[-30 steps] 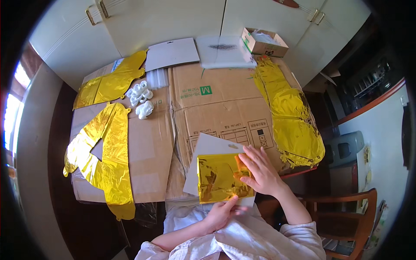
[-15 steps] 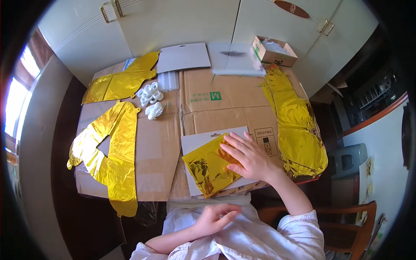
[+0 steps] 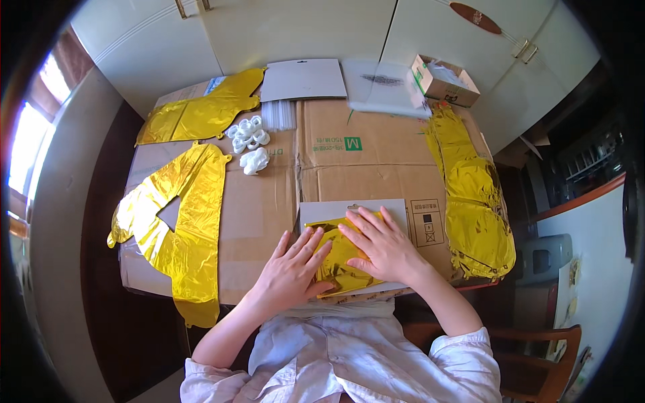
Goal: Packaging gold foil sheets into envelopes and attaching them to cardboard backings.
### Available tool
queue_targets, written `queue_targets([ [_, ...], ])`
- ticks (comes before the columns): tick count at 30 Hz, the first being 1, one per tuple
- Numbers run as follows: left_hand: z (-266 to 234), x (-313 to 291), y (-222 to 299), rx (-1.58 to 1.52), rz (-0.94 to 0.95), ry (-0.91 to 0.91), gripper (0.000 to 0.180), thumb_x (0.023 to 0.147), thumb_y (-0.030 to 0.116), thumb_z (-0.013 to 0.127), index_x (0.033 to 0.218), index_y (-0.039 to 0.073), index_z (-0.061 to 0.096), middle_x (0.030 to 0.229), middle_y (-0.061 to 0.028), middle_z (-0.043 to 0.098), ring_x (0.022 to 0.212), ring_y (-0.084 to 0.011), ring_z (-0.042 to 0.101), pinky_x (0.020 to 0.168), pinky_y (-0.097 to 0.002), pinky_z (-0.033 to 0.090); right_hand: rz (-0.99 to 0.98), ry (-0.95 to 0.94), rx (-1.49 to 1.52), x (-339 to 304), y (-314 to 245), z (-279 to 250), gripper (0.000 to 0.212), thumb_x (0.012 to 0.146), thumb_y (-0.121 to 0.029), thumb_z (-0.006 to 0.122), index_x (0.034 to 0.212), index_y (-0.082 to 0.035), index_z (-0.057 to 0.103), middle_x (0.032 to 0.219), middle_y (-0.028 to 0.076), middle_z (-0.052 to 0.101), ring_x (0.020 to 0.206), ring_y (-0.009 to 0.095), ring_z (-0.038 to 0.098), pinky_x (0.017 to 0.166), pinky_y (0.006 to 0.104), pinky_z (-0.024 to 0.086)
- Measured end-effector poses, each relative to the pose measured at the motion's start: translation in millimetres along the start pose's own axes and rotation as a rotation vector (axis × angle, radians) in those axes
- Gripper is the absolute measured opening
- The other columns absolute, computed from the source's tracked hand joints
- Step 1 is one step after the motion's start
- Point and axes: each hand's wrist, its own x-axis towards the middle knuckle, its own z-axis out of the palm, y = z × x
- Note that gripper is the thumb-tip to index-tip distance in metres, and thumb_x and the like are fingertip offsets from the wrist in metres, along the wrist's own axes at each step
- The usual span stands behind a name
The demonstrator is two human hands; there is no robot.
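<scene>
The folded foil (image 3: 342, 263) is laid on the white card (image 3: 322, 210), near the front edge of the bench (image 3: 369, 181). It is covered by the left hand (image 3: 290, 267) and the right hand (image 3: 384, 252), palms down, seemingly so that it is kept flat; each grip is spread, with nothing clamped. The card probably serves as backing. Farther out, the left foils (image 3: 199, 262), right foil (image 3: 478, 225) and white rings (image 3: 248, 133) are set aside, apparently leaving room for both arms.

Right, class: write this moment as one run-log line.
left hand: palm-down on foil | right hand: palm-down on foil | foil: gold, on white card | card: on cardboard
</scene>
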Motion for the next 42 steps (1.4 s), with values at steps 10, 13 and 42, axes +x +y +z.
queue_targets([
  [10,13,25,6,0.017,0.12,-0.002,0.078,0.089,0.055,0.056,0.146,0.004,0.037,0.153,-0.013,0.035,0.145,-0.0275,0.028,0.116,-0.0554,0.018,0.112,-0.047,0.023,-23,-11,-9,0.077,0.092,-0.061,0.045,0.149,-0.01,0.035,0.155,0.012,0.031,0.145,0.031,0.023,0.116,0.0561,0.016],
  [13,13,24,4,0.009,0.095,0.012,0.079,0.089,0.054,0.057,0.147,0.004,0.036,0.153,-0.0133,0.035,0.144,-0.0278,0.028,0.116,-0.0561,0.018,0.073,-0.047,-0.009,-11,-16,2,0.079,0.092,-0.063,0.044,0.15,-0.01,0.033,0.155,0.011,0.03,0.146,0.031,0.023,0.116,0.0566,0.016],
  [42,-5,-29,-7,0.038,0.111,-0.058,0.061,0.082,0.056,0.062,0.133,0.022,0.057,0.146,-0.0118,0.041,0.138,-0.034,0.035,0.112,-0.0621,0.023,0.071,-0.04,-0.003,-7,-14,7,0.081,0.089,-0.068,0.043,0.149,-0.015,0.035,0.156,0.011,0.03,0.145,0.032,0.023,0.116,0.0565,0.015],
])
